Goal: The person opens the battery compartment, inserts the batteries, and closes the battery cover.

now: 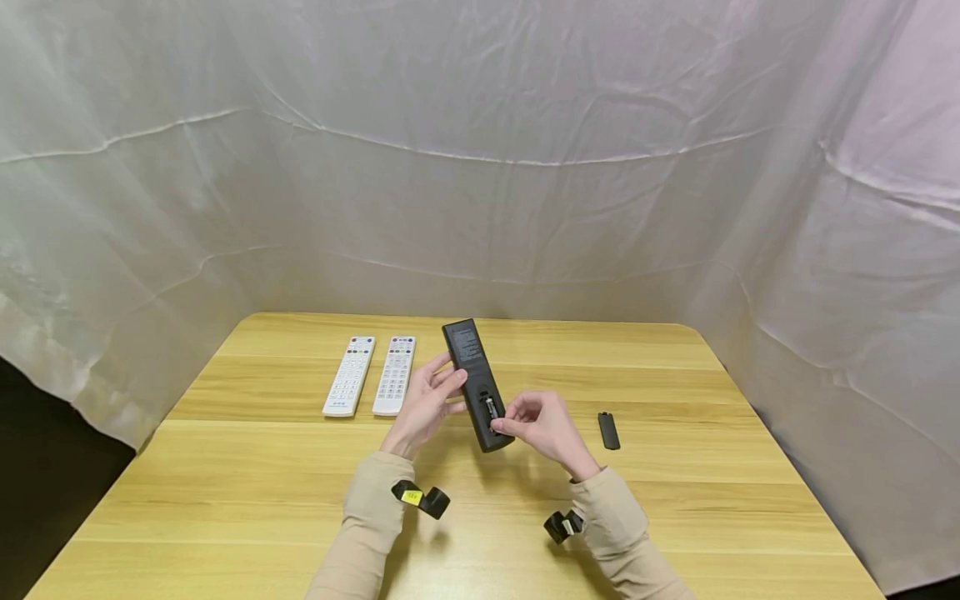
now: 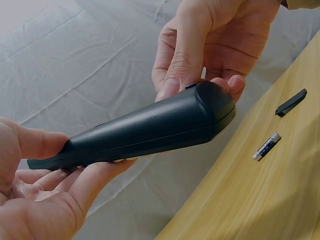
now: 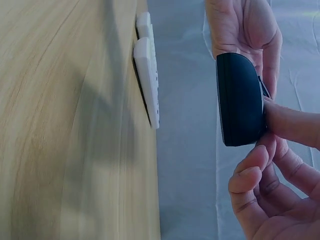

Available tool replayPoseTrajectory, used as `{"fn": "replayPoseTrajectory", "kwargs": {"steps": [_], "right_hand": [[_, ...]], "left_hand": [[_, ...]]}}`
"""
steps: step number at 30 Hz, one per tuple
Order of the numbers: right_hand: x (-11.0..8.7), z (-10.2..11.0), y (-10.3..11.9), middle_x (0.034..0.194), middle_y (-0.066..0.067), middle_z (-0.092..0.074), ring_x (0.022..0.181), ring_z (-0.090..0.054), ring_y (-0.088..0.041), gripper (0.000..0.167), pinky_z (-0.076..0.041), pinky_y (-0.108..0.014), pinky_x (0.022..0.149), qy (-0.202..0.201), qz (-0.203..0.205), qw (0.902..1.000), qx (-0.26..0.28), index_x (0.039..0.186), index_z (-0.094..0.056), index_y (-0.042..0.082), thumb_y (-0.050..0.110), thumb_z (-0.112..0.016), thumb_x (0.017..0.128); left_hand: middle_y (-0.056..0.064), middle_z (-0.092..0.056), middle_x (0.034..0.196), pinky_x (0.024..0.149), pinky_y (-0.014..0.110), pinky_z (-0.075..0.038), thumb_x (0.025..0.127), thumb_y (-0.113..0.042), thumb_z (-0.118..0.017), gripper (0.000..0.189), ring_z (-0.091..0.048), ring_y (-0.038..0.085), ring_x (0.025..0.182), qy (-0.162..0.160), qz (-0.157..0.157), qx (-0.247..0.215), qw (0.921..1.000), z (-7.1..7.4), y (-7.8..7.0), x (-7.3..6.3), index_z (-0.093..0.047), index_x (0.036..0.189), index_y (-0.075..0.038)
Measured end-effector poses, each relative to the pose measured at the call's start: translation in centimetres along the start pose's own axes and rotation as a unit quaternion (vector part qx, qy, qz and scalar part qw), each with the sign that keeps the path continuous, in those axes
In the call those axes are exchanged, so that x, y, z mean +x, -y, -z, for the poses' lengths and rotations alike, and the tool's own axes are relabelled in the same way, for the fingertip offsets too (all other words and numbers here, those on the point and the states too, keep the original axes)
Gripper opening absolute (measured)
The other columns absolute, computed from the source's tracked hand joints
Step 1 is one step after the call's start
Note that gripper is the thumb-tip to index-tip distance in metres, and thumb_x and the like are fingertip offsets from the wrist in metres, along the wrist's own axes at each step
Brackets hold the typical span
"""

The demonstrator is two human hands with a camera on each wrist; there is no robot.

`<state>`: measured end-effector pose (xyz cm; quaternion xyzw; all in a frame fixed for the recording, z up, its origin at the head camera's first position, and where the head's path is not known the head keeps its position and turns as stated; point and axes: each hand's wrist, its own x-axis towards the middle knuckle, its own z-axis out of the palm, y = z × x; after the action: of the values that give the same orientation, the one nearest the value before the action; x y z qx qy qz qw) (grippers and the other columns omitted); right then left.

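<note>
A black remote control point(image 1: 474, 375) is held back side up by my left hand point(image 1: 426, 404), thumb on one face and fingers under the other, as the left wrist view shows. Its battery compartment is uncovered near the lower end, with a battery point(image 1: 491, 408) at it. My right hand point(image 1: 546, 427) pinches at the battery's lower end, thumb against it and other fingers curled; how far in the battery sits is hard to tell. A black battery cover point(image 1: 609, 431) lies right of that hand. Another battery point(image 2: 266, 146) lies on the table near the cover in the left wrist view.
Two white remote controls point(image 1: 349, 377) point(image 1: 394, 376) lie side by side, buttons up, left of my left hand. Everything rests on a wooden table point(image 1: 247, 492). Pale cloth point(image 1: 480, 208) hangs behind the table and along its sides.
</note>
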<state>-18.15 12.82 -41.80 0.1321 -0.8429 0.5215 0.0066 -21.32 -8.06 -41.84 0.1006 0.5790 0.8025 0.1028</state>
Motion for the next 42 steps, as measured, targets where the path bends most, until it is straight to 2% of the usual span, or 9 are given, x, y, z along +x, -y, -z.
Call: {"fn": "replayPoseTrajectory", "kwargs": {"steps": [11,20,27,32,38,42], "right_hand": [[0.0,0.0,-0.3,0.065,0.001,-0.059,0.060,-0.052,-0.008,0.021,-0.044,-0.018,0.054,0.024,-0.032,0.9973,0.061,0.080,-0.067,-0.004,0.010,-0.083,0.078],[0.0,0.1,-0.2,0.066,0.000,-0.058,0.061,-0.052,-0.008,0.021,-0.045,-0.018,0.057,0.041,-0.025,0.9967,0.065,0.080,-0.065,-0.005,0.009,-0.081,0.079],[0.1,0.2,-0.7,0.068,-0.004,-0.061,0.062,-0.053,-0.008,0.021,-0.047,-0.018,0.059,0.056,-0.011,0.9972,0.048,0.080,-0.064,-0.004,0.010,-0.081,0.080],[0.2,0.4,-0.9,0.068,-0.002,-0.060,0.062,-0.053,-0.007,0.023,-0.047,-0.018,0.059,0.063,-0.006,0.9967,0.051,0.081,-0.063,-0.004,0.011,-0.080,0.082],[0.4,0.6,-1.4,0.070,0.003,-0.058,0.062,-0.052,-0.006,0.022,-0.045,-0.017,0.058,0.053,0.011,0.9963,0.068,0.083,-0.064,-0.004,0.014,-0.076,0.089],[0.7,0.7,-1.8,0.073,-0.004,-0.059,0.063,-0.052,-0.008,0.022,-0.047,-0.019,0.057,0.021,0.020,0.9964,0.080,0.089,-0.066,-0.006,0.015,-0.069,0.095]], "left_hand": [[0.033,-0.052,0.143,0.074,0.024,-0.064,0.104,-0.004,-0.048,0.053,-0.073,0.009,0.093,0.005,-0.004,-0.001,1.0000,0.0,0.1,0.1,-0.031,0.155,-0.002],[0.034,-0.053,0.142,0.071,0.023,-0.064,0.104,-0.003,-0.047,0.053,-0.073,0.009,0.092,0.003,-0.008,0.003,1.0000,-0.1,0.1,0.0,-0.031,0.154,0.000],[0.034,-0.051,0.143,0.075,0.024,-0.064,0.104,-0.004,-0.048,0.053,-0.073,0.009,0.094,0.002,-0.009,0.005,0.9999,-0.2,0.3,0.1,-0.031,0.154,0.000],[0.034,-0.051,0.144,0.075,0.024,-0.064,0.104,-0.004,-0.048,0.054,-0.072,0.008,0.094,0.001,-0.012,0.009,0.9999,-0.2,0.2,0.1,-0.030,0.155,-0.001],[0.034,-0.050,0.145,0.077,0.024,-0.064,0.104,-0.003,-0.047,0.054,-0.073,0.008,0.093,0.000,-0.013,0.000,0.9999,-0.3,0.0,-0.1,-0.031,0.155,-0.001],[0.034,-0.049,0.145,0.076,0.023,-0.064,0.104,-0.003,-0.046,0.055,-0.073,0.007,0.092,0.002,-0.016,0.001,0.9999,-0.3,0.0,-0.1,-0.029,0.156,0.000]]}}
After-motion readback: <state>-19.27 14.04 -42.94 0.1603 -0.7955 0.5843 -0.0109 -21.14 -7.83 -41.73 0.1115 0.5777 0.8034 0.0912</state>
